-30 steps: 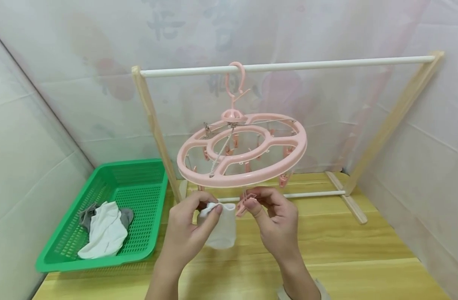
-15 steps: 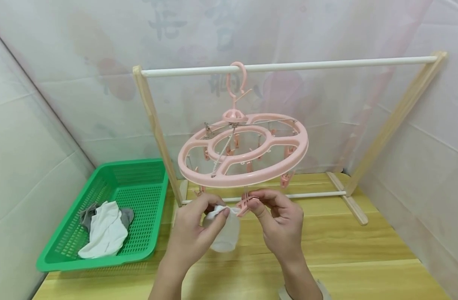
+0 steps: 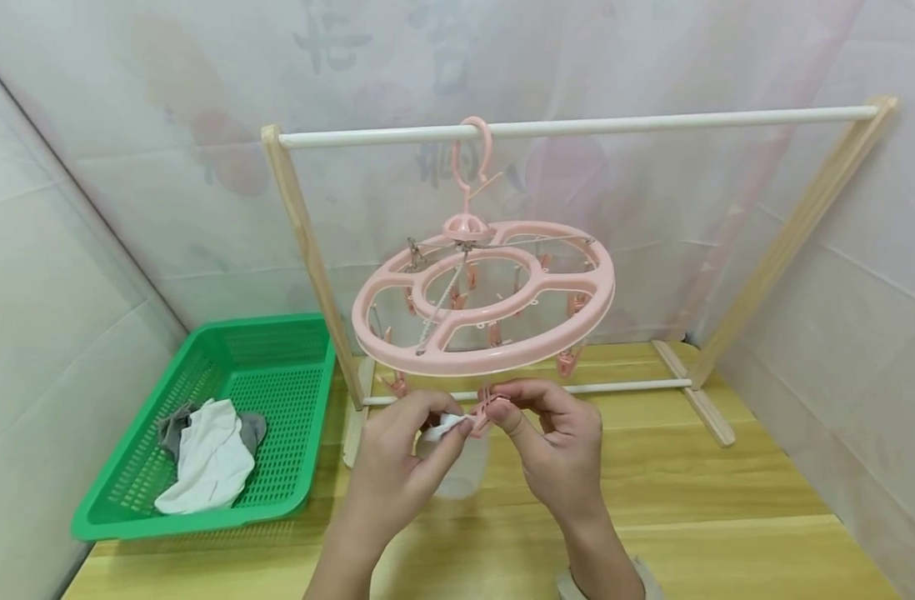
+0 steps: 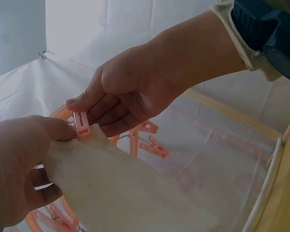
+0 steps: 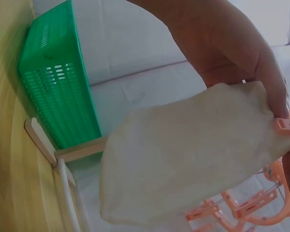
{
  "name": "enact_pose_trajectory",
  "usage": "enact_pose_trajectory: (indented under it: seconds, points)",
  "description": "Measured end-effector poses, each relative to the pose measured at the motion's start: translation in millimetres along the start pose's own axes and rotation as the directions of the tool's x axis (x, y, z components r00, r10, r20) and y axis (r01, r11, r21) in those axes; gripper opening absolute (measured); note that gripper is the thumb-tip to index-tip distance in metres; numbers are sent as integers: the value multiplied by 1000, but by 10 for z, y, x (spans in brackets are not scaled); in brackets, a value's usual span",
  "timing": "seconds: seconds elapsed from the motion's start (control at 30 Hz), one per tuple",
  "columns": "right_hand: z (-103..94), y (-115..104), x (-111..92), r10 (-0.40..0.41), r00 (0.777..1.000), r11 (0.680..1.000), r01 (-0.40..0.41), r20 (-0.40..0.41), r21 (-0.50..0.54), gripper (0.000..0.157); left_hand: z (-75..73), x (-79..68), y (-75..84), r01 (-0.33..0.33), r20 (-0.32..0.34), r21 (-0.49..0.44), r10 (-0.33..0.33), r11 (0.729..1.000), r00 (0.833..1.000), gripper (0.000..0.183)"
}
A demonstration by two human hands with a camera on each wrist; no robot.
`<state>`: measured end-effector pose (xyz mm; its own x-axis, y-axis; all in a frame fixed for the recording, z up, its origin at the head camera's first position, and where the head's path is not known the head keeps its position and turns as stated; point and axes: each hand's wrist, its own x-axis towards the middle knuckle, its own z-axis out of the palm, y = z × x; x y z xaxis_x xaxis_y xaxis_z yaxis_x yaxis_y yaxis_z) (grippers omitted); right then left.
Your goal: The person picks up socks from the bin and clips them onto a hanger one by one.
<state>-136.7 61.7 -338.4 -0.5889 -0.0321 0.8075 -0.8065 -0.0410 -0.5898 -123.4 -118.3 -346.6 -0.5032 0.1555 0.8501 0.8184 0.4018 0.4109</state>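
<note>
My left hand [image 3: 397,454] pinches the top edge of a white sock [image 3: 461,471] between thumb and fingers, and the sock hangs down below it. My right hand [image 3: 558,442] pinches a pink clothespin [image 3: 483,414] that dangles from the round pink drying hanger [image 3: 472,362]. In the left wrist view, the clothespin [image 4: 82,124] meets the sock's upper edge [image 4: 99,133], close to the left thumb. In the right wrist view, the sock [image 5: 183,150] hangs flat and broad. Whether the clothespin's tips are clamped on the cloth I cannot tell.
The hanger's hook [image 3: 478,150] sits over the white rail [image 3: 652,125] of a wooden-legged rack [image 3: 795,237]. Several more pink clothespins [image 3: 567,362] hang around the ring. At left, a green basket [image 3: 277,521] holds white [image 3: 208,458] and grey cloth pieces [image 3: 252,432].
My left hand has moved right, bringing the sock's top edge from beside the clothespin up against it. My right hand has stayed nearly in place, still pinching the clothespin.
</note>
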Motion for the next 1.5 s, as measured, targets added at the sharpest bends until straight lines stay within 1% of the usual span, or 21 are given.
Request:
enact_pose_trajectory:
  seconds: [0.1, 0.33, 0.47, 0.7, 0.87, 0.97, 1.03, 1.1, 1.13, 1.2, 1.3, 1.33, 1.4, 1.47, 1.5]
  points:
    - [2, 1, 4, -5, 1000, 1000, 5, 0, -2, 9, 15, 6, 5, -21, -14, -22, 21, 1000, 1000, 10]
    - [-3, 5, 11, -6, 1000, 1000, 6, 3, -6, 13, 33, 14, 17, -28, -23, -45, 27, 999, 999, 11]
    - [-5, 3, 14, -4, 1000, 1000, 4, 17, -17, 13, 28, 9, 20, -23, -22, -32, 22, 999, 1000, 12]
    - [-1, -2, 16, 6, 999, 999, -4, 46, -47, 20, 11, 9, 0, -22, -22, -5, 22, 1000, 1000, 10]
    - [-1, 9, 6, 59, 997, 997, -56, 51, -56, 22, -3, 15, 8, -25, -29, 19, 26, 999, 999, 13]
    - [6, 18, -3, 115, 991, 991, -110, 68, -72, 23, -24, 36, 31, -43, -66, 48, 46, 998, 997, 16]
    - [6, 16, -8, 161, 983, 984, -153, 92, -87, 23, -36, 56, 59, -78, -107, 71, 85, 994, 991, 17]
    - [-2, 3, -10, 206, 971, 975, -194, 122, -105, 23, -41, 81, 95, -135, -159, 95, 148, 986, 976, 16]
    - [-4, -5, -10, 223, 965, 972, -208, 140, -112, 23, -44, 93, 114, -166, -183, 112, 184, 980, 966, 14]
    - [-4, -16, -6, 251, 953, 964, -232, 171, -127, 22, -46, 129, 139, -237, -223, 149, 266, 960, 938, 12]
    - [4, -7, -2, 255, 945, 963, -229, 206, -140, 20, -40, 188, 161, -320, -251, 207, 366, 925, 896, 11]
    - [7, -4, 0, 255, 943, 963, -229, 214, -142, 20, -35, 209, 164, -337, -253, 218, 387, 916, 887, 11]
    - [8, 6, 0, 252, 942, 964, -222, 223, -148, 19, -13, 246, 172, -353, -254, 236, 408, 906, 877, 12]
    - [6, 4, -3, 252, 940, 962, -218, 230, -165, 20, 12, 274, 190, -338, -243, 237, 393, 911, 887, 9]
    - [2, 1, -3, 257, 938, 960, -220, 231, -174, 20, 26, 286, 202, -322, -232, 235, 375, 917, 898, 9]
